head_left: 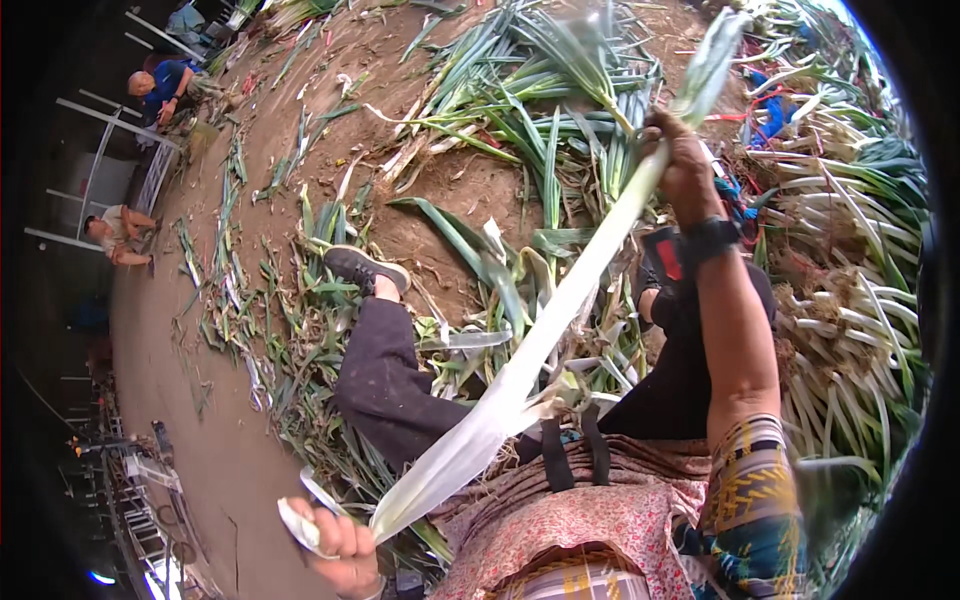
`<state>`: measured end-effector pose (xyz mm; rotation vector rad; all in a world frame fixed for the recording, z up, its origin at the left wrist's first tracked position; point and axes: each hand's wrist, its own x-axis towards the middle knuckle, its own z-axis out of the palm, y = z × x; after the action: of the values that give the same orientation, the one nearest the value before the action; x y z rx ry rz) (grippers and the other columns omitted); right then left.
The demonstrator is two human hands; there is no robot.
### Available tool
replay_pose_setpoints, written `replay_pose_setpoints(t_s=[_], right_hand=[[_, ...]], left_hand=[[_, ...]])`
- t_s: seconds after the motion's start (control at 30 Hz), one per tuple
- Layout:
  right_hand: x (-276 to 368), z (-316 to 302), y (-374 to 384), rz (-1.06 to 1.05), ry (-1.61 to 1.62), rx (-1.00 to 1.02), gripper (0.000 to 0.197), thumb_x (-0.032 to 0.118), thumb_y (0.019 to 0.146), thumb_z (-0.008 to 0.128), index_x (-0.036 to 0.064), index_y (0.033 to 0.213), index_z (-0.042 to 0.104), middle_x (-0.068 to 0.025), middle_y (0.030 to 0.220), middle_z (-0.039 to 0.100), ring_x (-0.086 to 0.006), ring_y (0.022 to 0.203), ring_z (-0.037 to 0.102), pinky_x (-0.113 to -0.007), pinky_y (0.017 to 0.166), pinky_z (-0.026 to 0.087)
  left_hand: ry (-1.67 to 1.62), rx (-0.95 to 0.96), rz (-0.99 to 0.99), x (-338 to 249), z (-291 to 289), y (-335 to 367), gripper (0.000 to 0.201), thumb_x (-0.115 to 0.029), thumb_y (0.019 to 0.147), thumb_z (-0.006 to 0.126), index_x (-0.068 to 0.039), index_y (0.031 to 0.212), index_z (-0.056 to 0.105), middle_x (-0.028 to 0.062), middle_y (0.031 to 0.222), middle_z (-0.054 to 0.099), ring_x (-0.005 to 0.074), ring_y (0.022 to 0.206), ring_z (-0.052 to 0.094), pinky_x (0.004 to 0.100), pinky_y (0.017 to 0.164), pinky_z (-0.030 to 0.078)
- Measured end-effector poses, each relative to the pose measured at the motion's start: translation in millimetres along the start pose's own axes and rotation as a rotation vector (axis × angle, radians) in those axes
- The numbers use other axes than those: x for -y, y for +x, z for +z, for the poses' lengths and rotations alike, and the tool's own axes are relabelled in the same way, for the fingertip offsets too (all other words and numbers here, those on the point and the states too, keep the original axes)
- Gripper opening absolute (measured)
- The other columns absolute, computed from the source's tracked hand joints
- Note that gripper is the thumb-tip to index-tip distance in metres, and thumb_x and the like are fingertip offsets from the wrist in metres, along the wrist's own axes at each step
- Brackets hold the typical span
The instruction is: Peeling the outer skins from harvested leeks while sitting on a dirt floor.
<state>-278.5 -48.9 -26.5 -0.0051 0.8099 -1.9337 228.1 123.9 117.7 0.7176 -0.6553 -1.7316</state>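
Observation:
A long, thick-stemmed green onion (592,262) slants across the middle, its white stalk running down from upper right to lower left. My right hand (685,165) is wrapped round it just below the green leaves, with a dark band on that wrist. From the stalk's lower part a pale, thin outer skin (445,475) stretches away to the lower left, where my left hand (345,550) grips its end between closed fingers. Brownish roots (545,405) show at the stalk's base, above my lap. A curled white scrap (303,527) sticks out from my left fist.
Whole green onions (590,65) lie on the earth ahead. A deep pile of white-stalked onions (835,320) lines the right side. Peeled leaves and skins (300,360) litter the ground around my shoe (365,270). Two other people (165,90) sit far left beside metal frames (115,125).

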Motion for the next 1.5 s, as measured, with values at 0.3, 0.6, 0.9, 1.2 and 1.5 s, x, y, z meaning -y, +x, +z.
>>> replay_pose_setpoints(t_s=[0.3,0.6,0.9,1.2,1.5], right_hand=[[37,-49,36,-0.14,-0.257,-0.039,0.014,0.012,0.088,0.055,0.001,0.092,0.048,-0.0096,0.077,0.055,-0.013,0.056,0.051,-0.023,0.048,0.047],[-11,5,-53,-0.072,-0.034,0.405,0.036,0.015,0.089,0.053,0.0054,0.121,0.04,-0.0143,0.1,0.054,-0.0192,0.081,0.055,-0.03,0.07,0.049],[-35,19,-81,0.112,0.004,0.388,0.046,0.015,0.088,0.052,0.0063,0.129,0.033,-0.0162,0.108,0.056,-0.0203,0.089,0.059,-0.034,0.075,0.051],[-52,24,-71,0.183,-0.53,0.275,0.04,0.027,0.091,0.052,0.0041,0.122,0.04,-0.0081,0.102,0.056,-0.0158,0.088,0.058,-0.031,0.075,0.051],[-56,40,-70,0.23,-0.247,0.509,0.056,0.031,0.094,0.044,0.0115,0.139,0.016,-0.0209,0.119,0.051,-0.0278,0.105,0.055,-0.037,0.087,0.046]], left_hand=[[0.224,-0.357,0.55,-113,-110,-61,0.019,-0.021,0.095,0.04,-0.003,0.096,0.045,-0.0003,0.059,0.027,0.0103,0.048,0.025,0.0245,0.044,0.023],[1.518,0.442,0.165,46,-2,136,0.07,-0.02,0.074,0.068,0.0,0.133,0.035,0.0142,0.136,0.036,0.0246,0.124,0.038,0.0402,0.098,0.036],[1.006,0.685,-0.472,180,52,157,0.089,-0.052,0.075,0.065,-0.006,0.138,0.021,0.0179,0.106,0.056,0.0239,0.094,0.058,0.0377,0.084,0.047],[0.657,0.279,-0.371,166,23,141,0.044,-0.026,0.092,0.053,-0.001,0.126,0.043,0.0035,0.076,0.055,0.0047,0.057,0.047,0.0173,0.047,0.038],[-0.084,0.267,-0.885,123,3,123,0.051,-0.048,0.095,0.029,-0.003,0.116,0.04,0.0022,0.059,0.039,0.0093,0.036,0.034,0.0234,0.033,0.032]])
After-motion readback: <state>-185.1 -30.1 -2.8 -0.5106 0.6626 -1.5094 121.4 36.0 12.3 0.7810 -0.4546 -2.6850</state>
